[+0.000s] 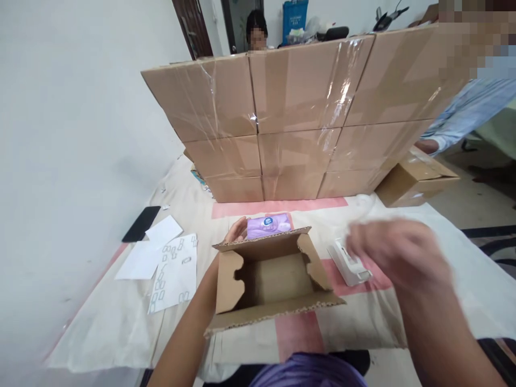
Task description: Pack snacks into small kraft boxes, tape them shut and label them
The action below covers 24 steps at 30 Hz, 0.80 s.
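Observation:
An open, empty cardboard box [269, 279] sits in front of me on a cloth-covered surface. My left hand [236, 232] reaches past the box's left side and holds a purple packet [269, 224] just behind the far flap. My right hand [397, 252] is blurred by motion, hovering right of the box above a white plastic device [350, 264]; its fingers do not show clearly.
A wall of taped cardboard cartons [298, 118] stands behind. A smaller carton [415, 185] lies at right, near another person's sleeve [463, 115]. White sticker sheets [173, 269] and a black phone [141, 223] lie at left. Another person sits behind the cartons.

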Each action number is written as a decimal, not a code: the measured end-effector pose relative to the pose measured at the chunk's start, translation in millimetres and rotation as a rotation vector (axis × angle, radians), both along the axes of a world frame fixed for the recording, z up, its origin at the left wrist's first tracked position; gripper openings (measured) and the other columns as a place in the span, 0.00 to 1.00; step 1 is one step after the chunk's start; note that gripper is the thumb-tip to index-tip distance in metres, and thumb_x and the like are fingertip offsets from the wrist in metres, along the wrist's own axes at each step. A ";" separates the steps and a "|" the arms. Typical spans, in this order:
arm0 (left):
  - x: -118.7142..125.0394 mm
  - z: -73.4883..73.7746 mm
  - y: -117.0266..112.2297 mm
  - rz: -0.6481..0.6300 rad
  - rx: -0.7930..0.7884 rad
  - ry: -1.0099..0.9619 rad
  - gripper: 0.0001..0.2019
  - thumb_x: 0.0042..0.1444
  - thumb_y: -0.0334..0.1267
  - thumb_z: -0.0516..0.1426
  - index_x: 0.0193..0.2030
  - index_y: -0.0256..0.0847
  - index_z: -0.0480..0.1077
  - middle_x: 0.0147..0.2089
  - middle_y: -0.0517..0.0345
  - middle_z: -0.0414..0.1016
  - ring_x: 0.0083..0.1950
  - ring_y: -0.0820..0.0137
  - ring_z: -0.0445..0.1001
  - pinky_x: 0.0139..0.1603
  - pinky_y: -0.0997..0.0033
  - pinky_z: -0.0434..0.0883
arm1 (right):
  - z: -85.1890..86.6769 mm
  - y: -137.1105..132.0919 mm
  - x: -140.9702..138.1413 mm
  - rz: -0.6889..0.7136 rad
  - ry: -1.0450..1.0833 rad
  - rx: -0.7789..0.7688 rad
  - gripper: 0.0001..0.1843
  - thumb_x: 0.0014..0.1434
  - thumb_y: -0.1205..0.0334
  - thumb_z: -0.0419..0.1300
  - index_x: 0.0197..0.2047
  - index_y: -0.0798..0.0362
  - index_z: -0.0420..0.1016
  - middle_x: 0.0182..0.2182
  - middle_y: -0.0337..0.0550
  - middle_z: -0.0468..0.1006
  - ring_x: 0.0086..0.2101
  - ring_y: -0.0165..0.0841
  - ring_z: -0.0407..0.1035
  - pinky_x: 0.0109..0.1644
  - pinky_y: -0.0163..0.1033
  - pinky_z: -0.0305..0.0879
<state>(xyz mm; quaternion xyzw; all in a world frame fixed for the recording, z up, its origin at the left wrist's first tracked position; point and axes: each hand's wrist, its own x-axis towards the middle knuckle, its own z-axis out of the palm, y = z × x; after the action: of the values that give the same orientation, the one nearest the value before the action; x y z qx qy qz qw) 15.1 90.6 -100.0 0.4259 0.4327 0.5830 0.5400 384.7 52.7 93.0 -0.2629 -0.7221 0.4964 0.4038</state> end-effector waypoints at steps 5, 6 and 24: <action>0.9 -6.1 1.2 0.028 0.048 -0.001 0.45 0.45 0.58 0.71 0.69 0.50 0.65 0.75 0.49 0.60 0.79 0.45 0.49 0.76 0.47 0.54 | -37.3 140.4 -85.1 0.304 -0.547 0.082 0.36 0.56 0.46 0.69 0.66 0.43 0.69 0.65 0.47 0.70 0.63 0.45 0.65 0.66 0.53 0.63; 1.6 -6.3 1.6 0.027 0.054 -0.001 0.46 0.44 0.59 0.71 0.70 0.49 0.64 0.75 0.48 0.59 0.78 0.44 0.49 0.76 0.46 0.54 | -46.4 151.4 -99.0 0.367 -0.611 0.096 0.40 0.53 0.48 0.71 0.67 0.45 0.69 0.65 0.48 0.70 0.64 0.46 0.64 0.68 0.53 0.61; 5.7 -0.2 -8.5 -0.088 0.115 0.034 0.37 0.54 0.50 0.68 0.70 0.53 0.64 0.76 0.48 0.56 0.77 0.49 0.54 0.74 0.48 0.56 | -68.5 162.0 -109.2 0.134 -0.699 0.416 0.30 0.62 0.53 0.63 0.66 0.49 0.68 0.64 0.54 0.68 0.63 0.51 0.60 0.69 0.59 0.57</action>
<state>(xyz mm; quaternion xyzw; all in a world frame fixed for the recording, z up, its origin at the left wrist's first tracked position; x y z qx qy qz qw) 20.8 82.1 -100.1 0.4847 0.3882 0.5753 0.5323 275.5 214.8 24.5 -0.2809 -0.9162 0.2459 0.1455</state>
